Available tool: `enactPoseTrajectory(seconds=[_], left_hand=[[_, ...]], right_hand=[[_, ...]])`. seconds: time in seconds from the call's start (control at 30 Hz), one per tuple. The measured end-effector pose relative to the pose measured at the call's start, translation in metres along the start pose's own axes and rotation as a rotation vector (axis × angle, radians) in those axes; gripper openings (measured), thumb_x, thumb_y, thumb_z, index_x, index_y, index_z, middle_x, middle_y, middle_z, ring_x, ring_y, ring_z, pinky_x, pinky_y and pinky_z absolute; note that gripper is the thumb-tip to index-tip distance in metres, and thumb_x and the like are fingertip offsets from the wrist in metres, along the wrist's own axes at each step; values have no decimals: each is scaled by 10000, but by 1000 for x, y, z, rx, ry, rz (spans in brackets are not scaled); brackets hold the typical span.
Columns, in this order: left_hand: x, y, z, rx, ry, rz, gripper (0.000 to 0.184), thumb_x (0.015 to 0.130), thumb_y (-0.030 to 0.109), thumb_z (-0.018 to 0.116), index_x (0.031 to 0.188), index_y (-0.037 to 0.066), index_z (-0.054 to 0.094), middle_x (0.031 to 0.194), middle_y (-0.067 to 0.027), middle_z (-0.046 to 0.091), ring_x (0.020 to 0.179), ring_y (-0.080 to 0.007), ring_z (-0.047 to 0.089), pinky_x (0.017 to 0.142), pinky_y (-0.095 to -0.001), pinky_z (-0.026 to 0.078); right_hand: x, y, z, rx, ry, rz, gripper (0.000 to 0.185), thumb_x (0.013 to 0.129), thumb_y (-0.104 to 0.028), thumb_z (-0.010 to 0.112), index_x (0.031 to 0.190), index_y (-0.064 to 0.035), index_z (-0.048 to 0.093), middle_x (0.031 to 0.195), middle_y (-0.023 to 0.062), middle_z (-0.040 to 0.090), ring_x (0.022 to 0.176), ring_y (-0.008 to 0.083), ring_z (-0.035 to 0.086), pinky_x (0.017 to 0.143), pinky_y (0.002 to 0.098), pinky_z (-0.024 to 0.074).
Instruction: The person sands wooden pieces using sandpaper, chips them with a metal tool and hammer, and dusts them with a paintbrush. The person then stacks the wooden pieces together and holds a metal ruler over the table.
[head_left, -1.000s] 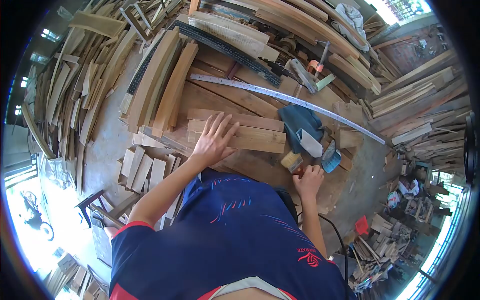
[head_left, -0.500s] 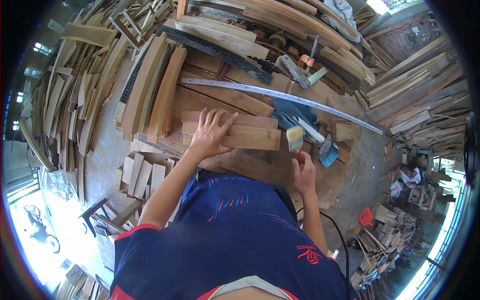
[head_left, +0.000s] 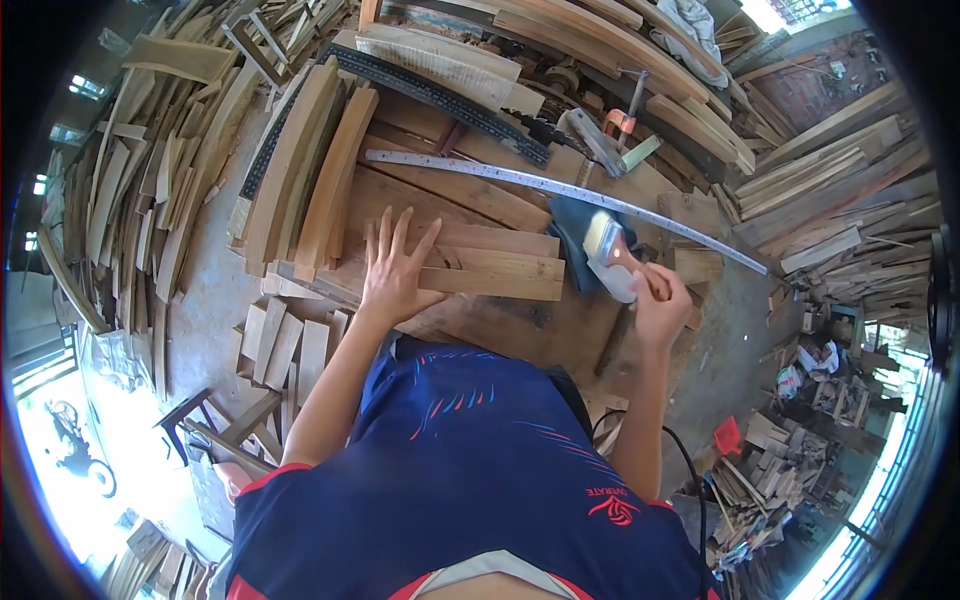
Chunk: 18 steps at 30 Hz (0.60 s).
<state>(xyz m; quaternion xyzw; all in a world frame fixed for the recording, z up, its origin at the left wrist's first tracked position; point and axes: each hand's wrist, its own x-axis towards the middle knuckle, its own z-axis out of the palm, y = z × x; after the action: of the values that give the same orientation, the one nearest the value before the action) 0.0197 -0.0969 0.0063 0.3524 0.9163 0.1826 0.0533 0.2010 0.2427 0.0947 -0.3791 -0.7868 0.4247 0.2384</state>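
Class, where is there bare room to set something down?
Bare: brown wooden bench between the rectangular brown wooden blocks and navy fabric shirt; grey floor between bench and long brown planks at left. Crowded: beyond the long white ruler and around the crumpled blue cloth.

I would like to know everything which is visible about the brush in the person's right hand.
The brush has a flat head of pale bristles, a greyish, metal-looking band and a brown, wooden-looking handle. The right hand holds it near the handle's end, bristles pointing forward and left. In view it overlaps the dark blue cloth and a whitish object; whether it touches either cannot be told.
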Motion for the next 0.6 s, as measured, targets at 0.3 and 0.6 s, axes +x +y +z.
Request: enactPoseTrajectory(seconds=[0.3,0.6], left_hand=[[1,-4,1,18,-20,37,1222,639,557,932,1669,277,338,1684,-225,272,1589,-506,155,1270,-688,182],[2,-8,4,-34,-16,90,1267,644,533,940,1687,222,291,1727,-249,199,1603,-460,183,1289,-638,195]], right_hand=[[8,-22,34,-156,143,-383,148,939,-94,741,1011,15,672,876,132,703,750,241,704,703,346,551],[-8,-19,61,-156,119,-574,124,1055,-103,591,998,3,620,878,158,679,726,314,668,656,419,508]])
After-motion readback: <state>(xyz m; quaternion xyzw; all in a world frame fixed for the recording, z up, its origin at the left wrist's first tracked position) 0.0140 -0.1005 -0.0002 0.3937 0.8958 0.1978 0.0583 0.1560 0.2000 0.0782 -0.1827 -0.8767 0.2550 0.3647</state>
